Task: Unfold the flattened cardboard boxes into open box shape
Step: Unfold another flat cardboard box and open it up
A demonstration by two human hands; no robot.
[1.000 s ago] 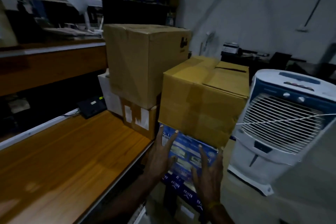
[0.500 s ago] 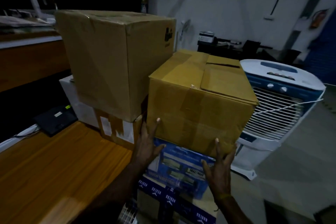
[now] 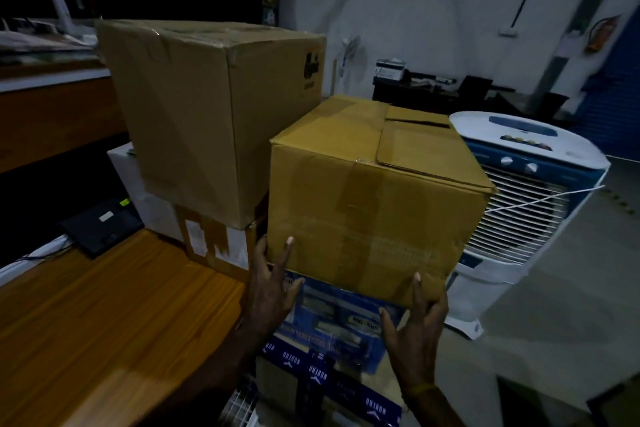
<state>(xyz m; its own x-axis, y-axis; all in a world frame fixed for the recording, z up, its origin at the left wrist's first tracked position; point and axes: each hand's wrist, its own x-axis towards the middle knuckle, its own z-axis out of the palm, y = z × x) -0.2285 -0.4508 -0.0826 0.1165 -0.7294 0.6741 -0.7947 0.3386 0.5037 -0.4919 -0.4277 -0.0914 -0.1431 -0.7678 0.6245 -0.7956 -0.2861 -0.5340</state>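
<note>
A yellow-brown cardboard box (image 3: 374, 198), taped shut with one top flap slightly lifted, rests on a blue printed carton (image 3: 332, 315). My left hand (image 3: 273, 284) presses against the box's lower left corner, fingers spread up its side. My right hand (image 3: 415, 329) cups the lower right front edge from below, fingers apart. A bigger brown box (image 3: 207, 114) stands behind and to the left, stacked on a taped box (image 3: 214, 246). No flattened box shows in this view.
A wooden tabletop (image 3: 104, 322) runs along the left with a black device (image 3: 100, 229) on it. A white and blue air cooler (image 3: 526, 204) stands close on the right. Grey floor (image 3: 554, 322) lies beyond; shelves and a desk sit at the back.
Both hands rose from the blue carton to the yellow-brown box's bottom corners. The view swung right and closer to the boxes.
</note>
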